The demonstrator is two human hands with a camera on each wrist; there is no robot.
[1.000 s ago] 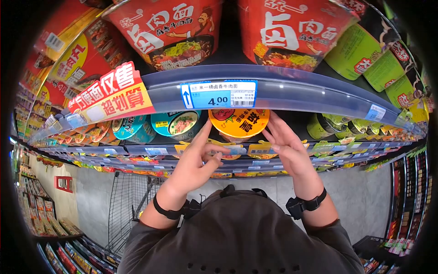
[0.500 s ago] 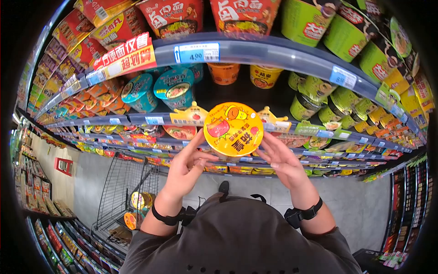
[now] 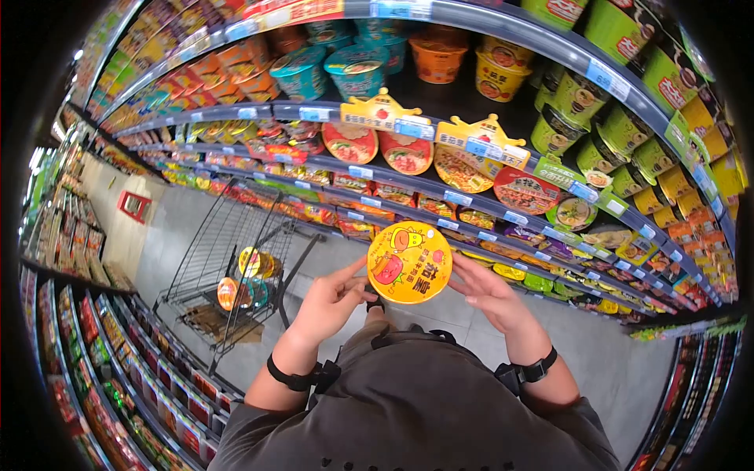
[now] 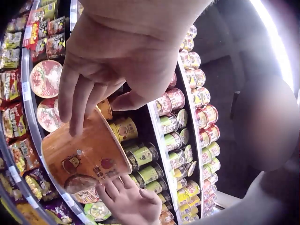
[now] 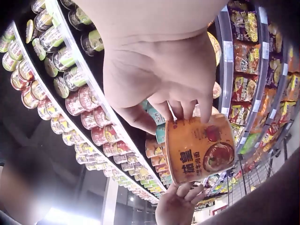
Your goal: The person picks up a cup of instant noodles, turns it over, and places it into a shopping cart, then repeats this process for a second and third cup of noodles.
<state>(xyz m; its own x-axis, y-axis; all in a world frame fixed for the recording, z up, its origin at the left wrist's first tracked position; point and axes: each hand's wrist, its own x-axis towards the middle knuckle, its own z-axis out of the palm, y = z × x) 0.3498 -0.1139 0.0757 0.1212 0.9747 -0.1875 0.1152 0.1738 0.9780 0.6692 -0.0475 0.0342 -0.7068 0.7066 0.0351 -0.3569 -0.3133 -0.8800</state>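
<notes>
A noodle tub with a yellow lid (image 3: 410,262) is held between both hands in front of the torso, clear of the shelves. The left hand (image 3: 328,304) has its fingertips on one side of the tub, and the right hand (image 3: 493,297) touches the opposite side with nearly straight fingers. In the left wrist view the orange wall of the tub (image 4: 84,152) shows below the left hand (image 4: 119,61). The right wrist view shows the fingers of the right hand (image 5: 161,75) along the printed wall of the tub (image 5: 200,149).
A wire shopping cart (image 3: 216,267) stands at the left, with several tubs inside, among them a yellow one (image 3: 259,263). Shelves of tubs and packets curve across the front, with a blue shelf edge (image 3: 503,192). A red stool (image 3: 134,206) is farther left on the floor.
The tub has come out from the shelf toward the body between both hands. The view has shifted down and left, bringing more of the cart and the lower shelves into sight.
</notes>
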